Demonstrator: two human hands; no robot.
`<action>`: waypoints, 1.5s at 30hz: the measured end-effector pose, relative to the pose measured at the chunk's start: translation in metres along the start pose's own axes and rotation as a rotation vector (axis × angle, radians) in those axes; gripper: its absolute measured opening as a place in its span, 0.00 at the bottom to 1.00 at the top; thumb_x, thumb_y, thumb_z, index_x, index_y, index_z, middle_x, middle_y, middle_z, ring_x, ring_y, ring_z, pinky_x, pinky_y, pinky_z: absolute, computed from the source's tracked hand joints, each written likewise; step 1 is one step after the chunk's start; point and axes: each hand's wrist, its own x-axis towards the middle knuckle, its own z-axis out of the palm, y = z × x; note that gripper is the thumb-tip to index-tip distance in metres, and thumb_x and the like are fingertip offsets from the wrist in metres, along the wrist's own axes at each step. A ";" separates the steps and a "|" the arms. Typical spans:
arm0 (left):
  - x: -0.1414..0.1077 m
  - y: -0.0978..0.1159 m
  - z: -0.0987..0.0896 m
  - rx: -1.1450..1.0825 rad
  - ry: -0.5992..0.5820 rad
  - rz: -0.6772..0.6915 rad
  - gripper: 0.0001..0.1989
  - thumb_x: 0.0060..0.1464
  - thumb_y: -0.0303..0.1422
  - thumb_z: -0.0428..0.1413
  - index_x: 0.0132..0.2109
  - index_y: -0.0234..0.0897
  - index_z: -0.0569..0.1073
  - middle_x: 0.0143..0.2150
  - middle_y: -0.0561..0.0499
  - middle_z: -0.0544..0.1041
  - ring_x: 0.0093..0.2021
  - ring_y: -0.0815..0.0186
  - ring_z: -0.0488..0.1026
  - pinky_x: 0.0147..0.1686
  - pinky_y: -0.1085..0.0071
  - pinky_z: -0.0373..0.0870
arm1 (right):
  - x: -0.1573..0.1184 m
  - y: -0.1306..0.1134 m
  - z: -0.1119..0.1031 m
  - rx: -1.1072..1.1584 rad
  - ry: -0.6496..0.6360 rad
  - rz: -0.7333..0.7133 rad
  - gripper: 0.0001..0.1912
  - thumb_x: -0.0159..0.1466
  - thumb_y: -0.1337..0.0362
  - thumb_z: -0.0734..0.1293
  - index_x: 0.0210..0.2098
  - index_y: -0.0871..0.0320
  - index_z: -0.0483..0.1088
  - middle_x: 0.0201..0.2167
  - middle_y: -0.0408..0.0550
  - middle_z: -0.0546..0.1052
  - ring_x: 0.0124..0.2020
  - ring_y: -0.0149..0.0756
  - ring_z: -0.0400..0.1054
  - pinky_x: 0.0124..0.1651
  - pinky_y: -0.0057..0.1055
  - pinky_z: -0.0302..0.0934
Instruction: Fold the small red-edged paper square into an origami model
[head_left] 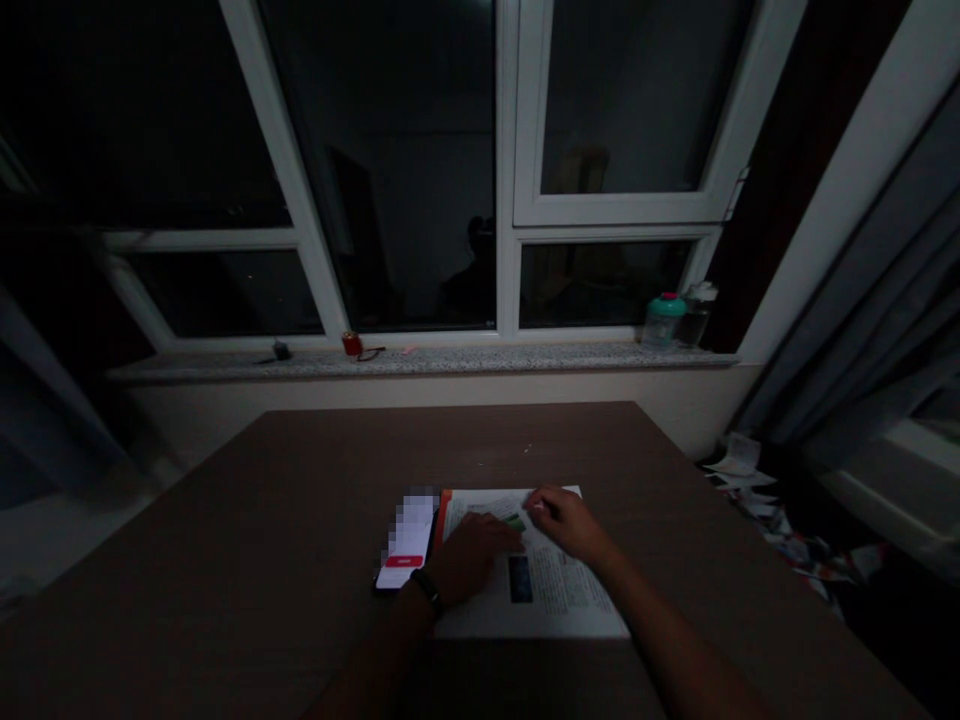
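A printed page or booklet with text, a dark picture and an orange left edge lies flat on the brown table. My left hand, with a dark band on its wrist, rests over the left part of the page, fingers stretched toward a green picture. On the upper right of the page is my right hand, its fingers curled together; what they hold, if anything, is too small to name. A phone with a lit screen lies just left of the page.
Beyond the table, a speckled windowsill holds a teal-lidded bottle, a clear bottle, a red object and a small dark item. Papers are heaped at the right. Curtains hang on both sides.
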 end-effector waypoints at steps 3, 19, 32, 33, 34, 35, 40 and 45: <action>-0.001 0.000 0.001 -0.003 0.019 0.031 0.28 0.49 0.17 0.46 0.55 0.43 0.71 0.56 0.51 0.74 0.57 0.61 0.67 0.60 0.58 0.57 | 0.000 0.001 0.000 -0.004 0.009 -0.007 0.06 0.61 0.68 0.64 0.36 0.56 0.73 0.32 0.44 0.75 0.34 0.34 0.68 0.36 0.27 0.58; 0.001 0.002 0.000 0.022 0.045 0.010 0.18 0.55 0.21 0.50 0.50 0.42 0.71 0.49 0.50 0.74 0.52 0.60 0.69 0.59 0.60 0.58 | 0.000 -0.003 -0.003 -0.032 -0.016 -0.016 0.08 0.59 0.69 0.66 0.38 0.55 0.75 0.33 0.45 0.76 0.35 0.35 0.69 0.39 0.29 0.60; 0.002 0.004 -0.001 0.085 0.083 -0.163 0.08 0.56 0.28 0.59 0.43 0.41 0.73 0.44 0.50 0.70 0.48 0.59 0.66 0.49 0.63 0.61 | -0.004 -0.003 0.000 0.052 -0.152 -0.096 0.11 0.55 0.71 0.70 0.38 0.54 0.76 0.35 0.45 0.75 0.36 0.34 0.70 0.42 0.30 0.63; 0.002 0.004 -0.001 0.082 0.084 -0.178 0.10 0.55 0.31 0.61 0.44 0.41 0.73 0.44 0.50 0.70 0.48 0.59 0.66 0.48 0.62 0.61 | -0.004 -0.003 -0.001 0.055 -0.159 -0.095 0.11 0.55 0.71 0.71 0.38 0.54 0.76 0.35 0.45 0.75 0.36 0.34 0.70 0.42 0.30 0.63; 0.002 0.003 -0.001 0.078 0.091 -0.190 0.12 0.53 0.33 0.63 0.45 0.41 0.73 0.45 0.50 0.70 0.48 0.58 0.66 0.48 0.62 0.61 | -0.005 -0.003 -0.001 0.057 -0.164 -0.095 0.11 0.55 0.70 0.71 0.38 0.54 0.76 0.35 0.45 0.75 0.36 0.35 0.70 0.42 0.29 0.63; 0.001 0.003 0.000 0.076 0.099 -0.199 0.15 0.51 0.35 0.65 0.45 0.42 0.73 0.45 0.50 0.70 0.48 0.58 0.66 0.48 0.62 0.61 | -0.005 -0.004 -0.001 0.059 -0.169 -0.095 0.11 0.54 0.70 0.72 0.37 0.54 0.76 0.35 0.45 0.75 0.37 0.35 0.70 0.42 0.29 0.63; 0.001 0.001 0.003 0.080 0.102 -0.201 0.17 0.50 0.37 0.66 0.46 0.42 0.72 0.46 0.51 0.69 0.49 0.57 0.66 0.48 0.62 0.61 | -0.004 -0.008 -0.002 0.063 -0.185 -0.090 0.11 0.54 0.69 0.73 0.37 0.54 0.76 0.36 0.45 0.76 0.37 0.35 0.70 0.42 0.29 0.63; 0.002 0.004 -0.001 0.091 0.102 -0.207 0.11 0.55 0.30 0.61 0.45 0.40 0.71 0.46 0.50 0.70 0.49 0.58 0.66 0.49 0.62 0.61 | -0.004 -0.012 -0.003 0.038 -0.176 -0.094 0.13 0.53 0.70 0.74 0.38 0.53 0.75 0.37 0.45 0.75 0.39 0.36 0.69 0.44 0.31 0.63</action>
